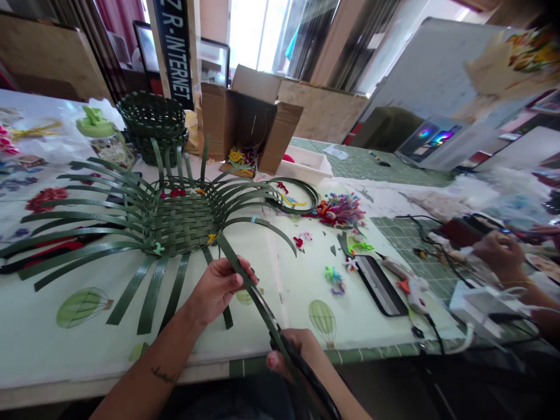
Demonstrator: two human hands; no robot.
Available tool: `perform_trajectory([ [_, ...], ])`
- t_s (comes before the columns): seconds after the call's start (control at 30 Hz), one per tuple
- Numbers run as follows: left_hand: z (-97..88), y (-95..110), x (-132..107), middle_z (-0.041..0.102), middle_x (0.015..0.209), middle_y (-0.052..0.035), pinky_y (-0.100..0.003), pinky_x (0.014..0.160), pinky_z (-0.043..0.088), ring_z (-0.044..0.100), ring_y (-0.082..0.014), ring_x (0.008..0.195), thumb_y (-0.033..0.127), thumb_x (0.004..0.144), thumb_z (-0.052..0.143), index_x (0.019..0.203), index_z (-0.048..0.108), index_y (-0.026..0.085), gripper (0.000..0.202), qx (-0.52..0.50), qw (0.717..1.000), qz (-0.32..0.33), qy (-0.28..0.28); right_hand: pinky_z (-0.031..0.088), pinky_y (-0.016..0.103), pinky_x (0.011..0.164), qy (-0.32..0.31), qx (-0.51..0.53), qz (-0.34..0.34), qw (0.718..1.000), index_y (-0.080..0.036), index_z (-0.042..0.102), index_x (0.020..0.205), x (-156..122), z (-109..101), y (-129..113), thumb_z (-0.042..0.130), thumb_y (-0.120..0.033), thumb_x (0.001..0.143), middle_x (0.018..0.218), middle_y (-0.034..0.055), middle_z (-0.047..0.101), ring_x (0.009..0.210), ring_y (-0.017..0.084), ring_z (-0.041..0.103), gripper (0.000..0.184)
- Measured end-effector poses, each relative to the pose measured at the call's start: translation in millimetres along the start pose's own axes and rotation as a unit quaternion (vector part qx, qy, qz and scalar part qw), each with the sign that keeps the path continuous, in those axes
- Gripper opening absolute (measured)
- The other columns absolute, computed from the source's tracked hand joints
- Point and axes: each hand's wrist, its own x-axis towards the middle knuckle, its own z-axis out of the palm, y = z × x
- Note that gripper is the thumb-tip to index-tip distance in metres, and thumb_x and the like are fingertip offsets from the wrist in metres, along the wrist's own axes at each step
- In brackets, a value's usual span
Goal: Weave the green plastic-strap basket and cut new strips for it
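A half-woven dark green basket [186, 221] lies on the table, with its loose strips fanned out to all sides. My left hand [216, 291] pinches one long green strip [231, 255] that runs from the basket toward my body. In my right hand [308, 350] is a pair of scissors [268, 312] with black handles. Their blades lie along the strip, just below my left fingers; whether they touch its edge I cannot tell. Small yellow and pale green twisted pieces sit at the basket's corners.
A coil of green strip [312, 195], a bundle of colourful fuzzy stems [341, 210] and a glue gun [406, 280] lie to the right. Behind stand a finished woven basket [151, 119] and an open cardboard box [214, 122]. Another person's hand [499, 254] is at far right.
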Motion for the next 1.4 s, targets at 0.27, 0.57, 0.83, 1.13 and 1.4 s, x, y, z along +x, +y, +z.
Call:
perform_trajectory([
  [0.27,9.0,0,-1,0.066,0.069,-0.0022,-0.024,0.067,0.053,0.065,-0.0142,0.066,0.021,0.056,0.084,0.077,0.072,0.016,0.025,0.002,1.0,-0.003,-0.007,0.015,0.024,0.045,-0.017,-0.038,-0.018,0.999,-0.017,0.037,0.058,5,2,-6,0.052,-0.07,0.07,0.053,-0.0041,0.028,0.052,0.007,0.024,0.056],
  [0.57,5.8,-1,-1,0.067,0.071,-0.002,-0.023,0.067,0.052,0.065,-0.0137,0.067,0.022,0.058,0.083,0.079,0.072,0.017,0.025,-0.001,1.0,-0.007,-0.012,0.014,0.024,0.046,0.004,-0.043,-0.017,0.999,-0.017,0.036,0.058,6,6,-15,0.054,-0.069,0.07,0.054,-0.0042,0.026,0.053,0.007,0.023,0.056],
  [0.83,2.5,-5,-1,0.068,0.071,-0.0038,-0.022,0.067,0.052,0.065,-0.0138,0.067,0.027,0.059,0.082,0.083,0.072,0.016,0.028,0.002,1.0,-0.005,0.002,0.012,0.025,0.046,0.031,0.009,0.007,0.999,-0.019,0.029,0.052,6,9,-12,0.062,-0.068,0.062,0.05,-0.0058,0.023,0.05,0.006,0.02,0.061],
  [1.13,5.7,-9,-1,0.067,0.072,-0.0034,-0.022,0.066,0.052,0.064,-0.0128,0.066,0.027,0.057,0.083,0.08,0.071,0.014,0.029,-0.009,0.999,-0.028,0.023,0.012,0.024,0.045,0.014,-0.005,0.02,1.0,-0.019,0.031,0.053,5,4,-20,0.065,-0.065,0.062,0.051,-0.0057,0.023,0.051,0.006,0.02,0.059],
  [1.4,9.0,-11,-2,0.066,0.072,-0.0022,-0.019,0.064,0.05,0.063,-0.0107,0.065,0.027,0.056,0.084,0.081,0.071,0.015,0.03,-0.035,0.998,-0.05,0.013,0.014,0.023,0.044,0.012,-0.032,0.0,0.999,-0.018,0.037,0.058,8,3,-28,0.051,-0.07,0.071,0.053,-0.0042,0.027,0.051,0.007,0.022,0.055],
])
